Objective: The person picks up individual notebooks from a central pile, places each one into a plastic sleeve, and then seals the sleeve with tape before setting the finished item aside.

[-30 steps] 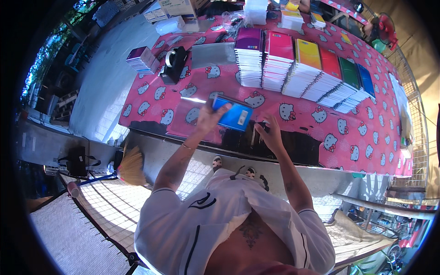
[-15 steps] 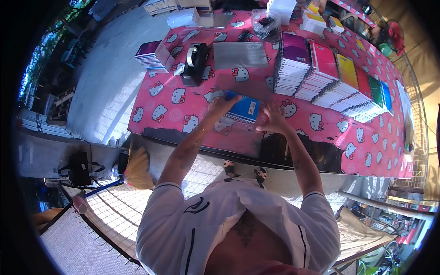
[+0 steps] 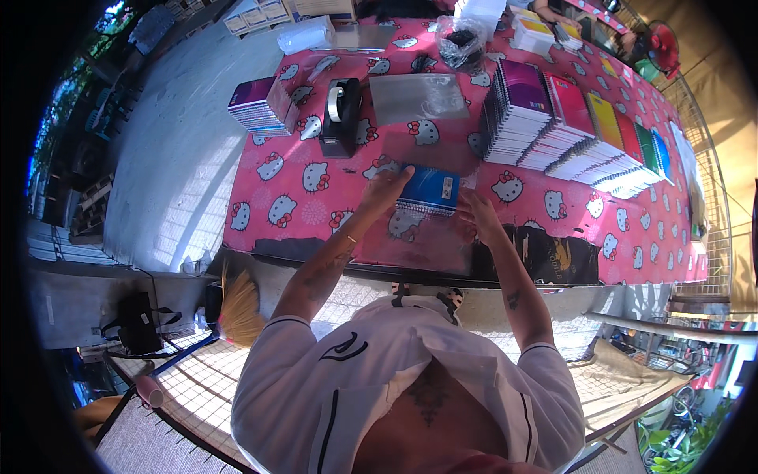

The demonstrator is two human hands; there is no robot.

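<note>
A small stack of blue spiral notebooks [image 3: 429, 188] lies on a clear plastic sheet [image 3: 410, 251] near the table's front edge. My left hand [image 3: 387, 189] grips its left end, thumb over the top cover. At its right end is my right hand [image 3: 478, 213], fingers stretched out and partly apart; whether they touch the notebooks I cannot tell. Beyond them stands a black tape dispenser [image 3: 341, 126] with a roll of tape. To its right is a pile of clear plastic sleeves [image 3: 418, 98].
Tall stacks of spiral notebooks [image 3: 521, 118] in several colours line the right side. A shorter purple-topped stack [image 3: 260, 107] stands at the left edge of the pink patterned table cover [image 3: 296, 178]. Farther back are a plastic bag [image 3: 460, 47] and another person's arm [image 3: 553, 11].
My right hand has come down beside the notebooks' right end, its fingers less spread. My left hand keeps its hold. The whole view has shifted slightly.
</note>
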